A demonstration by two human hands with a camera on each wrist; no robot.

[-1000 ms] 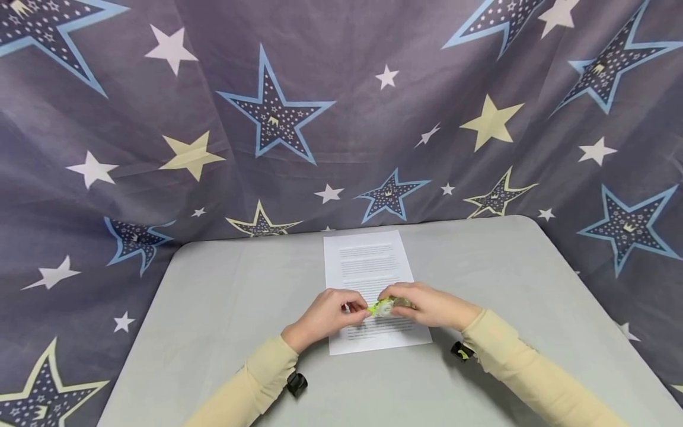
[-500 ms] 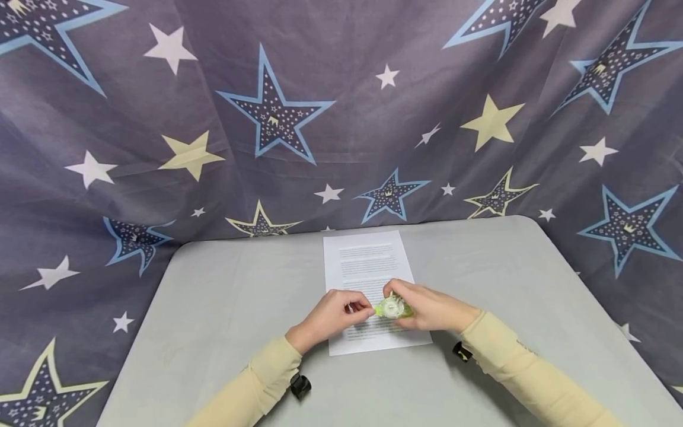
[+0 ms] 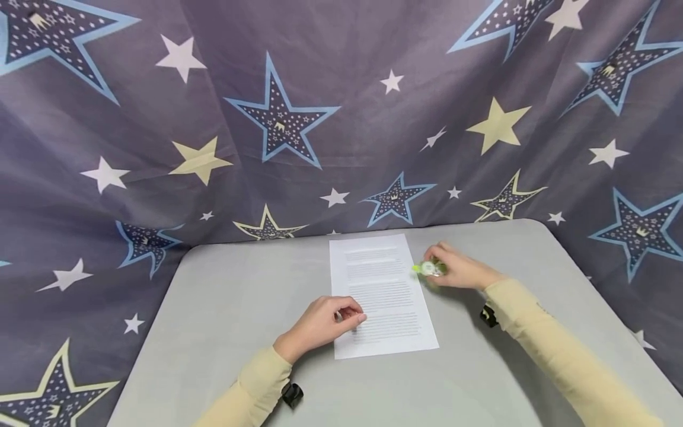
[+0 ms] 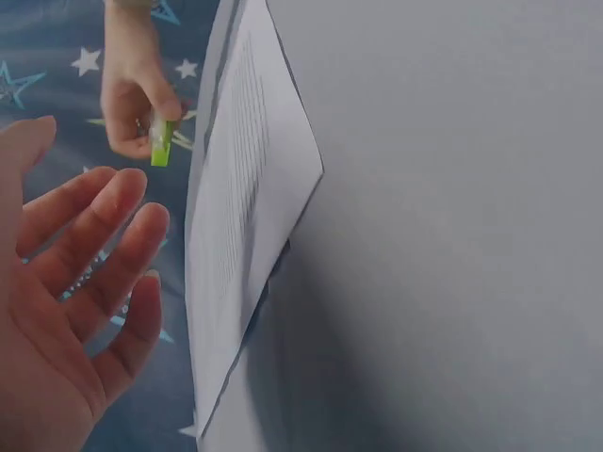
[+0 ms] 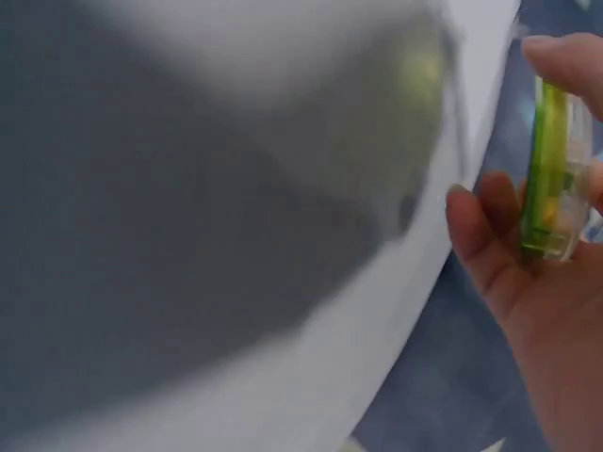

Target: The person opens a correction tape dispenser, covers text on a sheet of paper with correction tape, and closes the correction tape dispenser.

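Observation:
A green, see-through correction tape (image 3: 430, 268) is held in my right hand (image 3: 460, 268), just past the paper's right edge. Its bright green tip points left, towards the sheet. In the right wrist view the thumb and fingers grip the correction tape (image 5: 551, 169) on edge. The printed sheet of paper (image 3: 381, 284) lies flat on the table. My left hand (image 3: 322, 320) hovers at the paper's lower left, and the left wrist view shows its fingers (image 4: 104, 254) loosely bent with nothing between them.
The grey table (image 3: 240, 308) has rounded far corners. A purple cloth with stars (image 3: 341, 118) hangs behind it and at both sides. Black wrist bands (image 3: 292, 394) show under both sleeves.
My right hand has moved right and away from me with the correction tape, off the paper. My left hand has drawn slightly left and down, apart from the tape's tip.

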